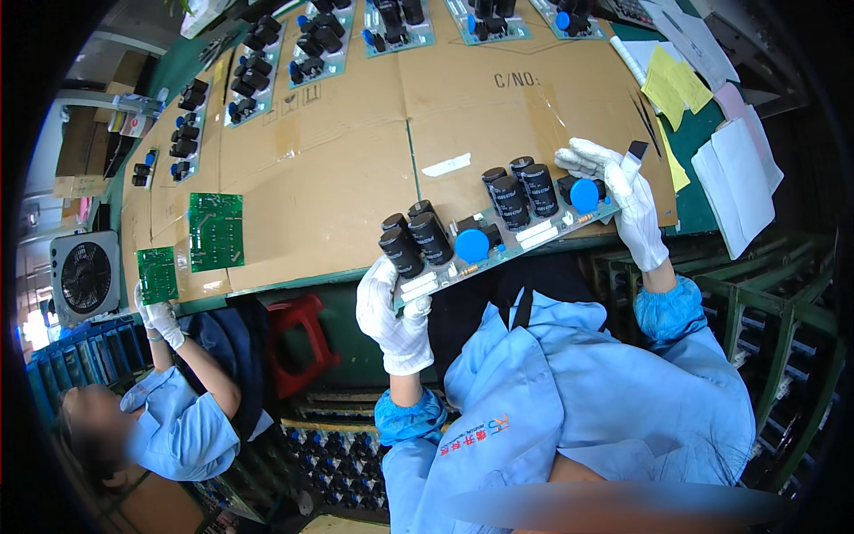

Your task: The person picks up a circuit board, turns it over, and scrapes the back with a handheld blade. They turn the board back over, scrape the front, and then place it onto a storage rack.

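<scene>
A long circuit board (509,247) is held tilted above the near edge of the cardboard, its right end farther from me. Tall black capacitors (510,201), blue discs (471,246) and white blocks stand on it. My left hand (393,316), in a white glove, is closed round its left end. My right hand (630,200), also gloved, grips the right end, its fingers reaching over the far side. A small dark piece (637,149) shows at a fingertip of that hand; I cannot tell what it is.
Cardboard (329,178) covers the green table. Several populated boards (318,40) stand along its far side. A co-worker's gloved hands (160,320) hold a green board (157,275) at left, near another green board (216,232). Papers (737,182) lie right; a red stool (301,343) stands below.
</scene>
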Demonstrator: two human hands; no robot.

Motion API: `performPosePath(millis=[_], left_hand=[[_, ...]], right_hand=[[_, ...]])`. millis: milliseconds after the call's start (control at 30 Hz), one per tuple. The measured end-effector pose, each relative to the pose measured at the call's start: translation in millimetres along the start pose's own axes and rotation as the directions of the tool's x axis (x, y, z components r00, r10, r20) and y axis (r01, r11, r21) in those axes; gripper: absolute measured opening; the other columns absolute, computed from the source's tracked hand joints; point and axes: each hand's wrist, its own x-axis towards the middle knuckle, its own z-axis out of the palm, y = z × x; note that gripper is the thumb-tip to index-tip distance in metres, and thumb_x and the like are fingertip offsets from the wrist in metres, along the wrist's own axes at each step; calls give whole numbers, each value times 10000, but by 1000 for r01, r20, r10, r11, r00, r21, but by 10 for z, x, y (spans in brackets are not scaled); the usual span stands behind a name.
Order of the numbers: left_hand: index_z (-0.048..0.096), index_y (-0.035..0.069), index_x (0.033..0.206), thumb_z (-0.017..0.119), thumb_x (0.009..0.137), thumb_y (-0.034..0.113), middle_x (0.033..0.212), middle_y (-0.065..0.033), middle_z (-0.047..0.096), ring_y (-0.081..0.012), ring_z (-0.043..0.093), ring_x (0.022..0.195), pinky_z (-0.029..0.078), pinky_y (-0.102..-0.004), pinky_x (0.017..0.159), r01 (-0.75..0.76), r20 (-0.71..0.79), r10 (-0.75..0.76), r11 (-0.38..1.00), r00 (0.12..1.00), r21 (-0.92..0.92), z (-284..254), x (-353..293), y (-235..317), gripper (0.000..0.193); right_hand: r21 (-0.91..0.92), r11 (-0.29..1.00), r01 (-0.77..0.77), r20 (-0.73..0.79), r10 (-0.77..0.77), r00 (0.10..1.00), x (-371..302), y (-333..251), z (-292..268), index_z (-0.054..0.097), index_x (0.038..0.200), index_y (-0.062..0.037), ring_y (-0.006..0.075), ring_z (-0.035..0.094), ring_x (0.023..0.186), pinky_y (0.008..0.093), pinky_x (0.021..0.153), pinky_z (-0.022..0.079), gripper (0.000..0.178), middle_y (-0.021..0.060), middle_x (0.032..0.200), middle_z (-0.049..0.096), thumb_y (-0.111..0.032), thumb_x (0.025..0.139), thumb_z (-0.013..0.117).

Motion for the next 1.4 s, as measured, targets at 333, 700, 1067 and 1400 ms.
performPosePath(millis=[333, 700, 1067, 1400], left_hand=[[556, 31, 692, 693, 867, 237, 630, -119, 543, -296, 542, 583, 428, -386, 538, 70, -41, -66, 993, 997, 98, -54, 437, 24, 303], [713, -23, 1009, 486, 970, 123, 893, -130, 729, -188, 656, 761, 512, -333, 712, 189, 59, -183, 975, 981, -118, 207, 831, -19, 273], [677, -55, 994, 409, 989, 480, 931, -216, 705, -335, 678, 788, 548, -430, 693, 244, 482, 64, 801, 874, -547, 1165, 1553, -514, 598], [667, -53, 948, 357, 958, 610, 934, -242, 695, -376, 677, 798, 558, -464, 684, 675, 824, 301, 472, 481, -566, 2170, 1777, -226, 732]], right_hand=[[68, 997, 30, -4, -30, 1000, 248, -49, 123, 451, 1372, 34, 208, 607, 1051, 324, 967, 443, 603, 182, 1240, 600, -442, 1023, 326], [-184, 971, 151, -3, -154, 988, 528, 186, 37, 556, 1289, -54, 161, 588, 954, 294, 882, 468, 347, 64, 1059, 637, -229, 1022, 419], [-400, 881, 254, -240, -368, 898, -138, -1181, 139, 572, 1199, -8, 203, 604, 1010, 339, 899, 476, 405, 111, 1129, 635, -322, 947, 611], [-721, 552, 419, -550, -824, 138, -1851, -3170, -4, 618, 1123, -33, 140, 589, 944, 294, 842, 459, 333, 41, 961, 630, -314, 1009, 482]])
